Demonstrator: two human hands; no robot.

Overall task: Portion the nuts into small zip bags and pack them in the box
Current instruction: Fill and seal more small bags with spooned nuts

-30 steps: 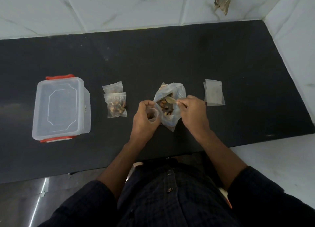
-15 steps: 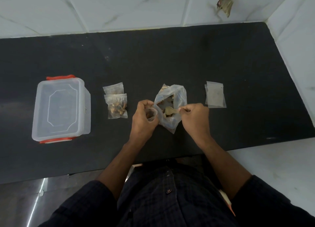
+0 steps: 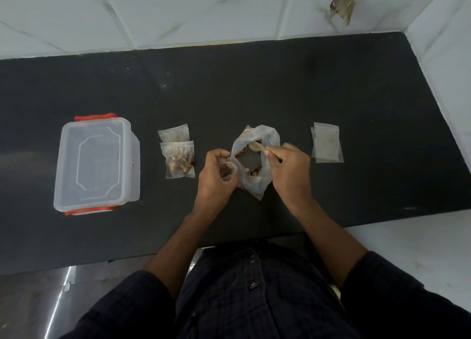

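I see the left hand [image 3: 216,173] gripping a small zip bag [image 3: 227,171] open, while the right hand [image 3: 288,165] pinches what looks like a spoon [image 3: 256,146] inside the nut bag [image 3: 254,160].

The right hand [image 3: 288,170] hides the spoon's handle [image 3: 265,148]; its fingertips blur.

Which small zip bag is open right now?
The one held in the left hand: small zip bag, mouth spread round beside the big nut bag. The two filled bags and empty bags lie flat.
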